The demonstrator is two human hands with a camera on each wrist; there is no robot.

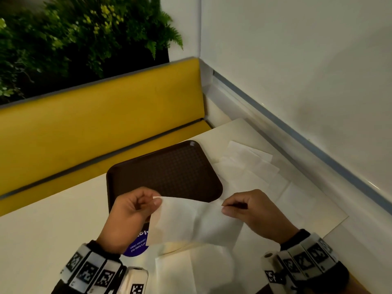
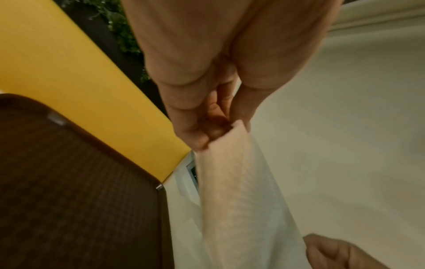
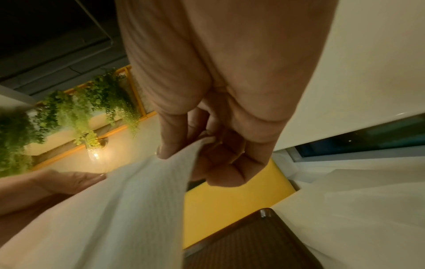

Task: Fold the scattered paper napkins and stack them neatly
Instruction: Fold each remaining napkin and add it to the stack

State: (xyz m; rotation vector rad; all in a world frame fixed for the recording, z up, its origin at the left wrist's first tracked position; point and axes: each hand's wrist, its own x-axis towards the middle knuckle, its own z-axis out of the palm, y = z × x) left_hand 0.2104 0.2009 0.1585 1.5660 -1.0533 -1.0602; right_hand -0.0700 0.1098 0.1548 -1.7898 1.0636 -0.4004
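A white paper napkin [image 1: 191, 221] hangs in the air above the table's front, stretched between both hands. My left hand [image 1: 135, 209] pinches its upper left corner between thumb and fingers. My right hand [image 1: 244, 206] pinches the upper right corner. The left wrist view shows the napkin [image 2: 234, 191] running down from the left hand [image 2: 218, 131]. In the right wrist view the right hand [image 3: 195, 149] grips the napkin [image 3: 128, 209]. Another napkin [image 1: 191, 270] lies flat near the table's front edge. Several unfolded napkins [image 1: 250, 164] lie scattered at the right.
A dark brown tray [image 1: 165, 172] sits on the cream table [image 1: 53, 219] behind the hands, with a blue round sticker [image 1: 137, 245] near my left wrist. A yellow bench [image 1: 95, 124] runs behind the table; a white wall [image 1: 297, 71] borders the right.
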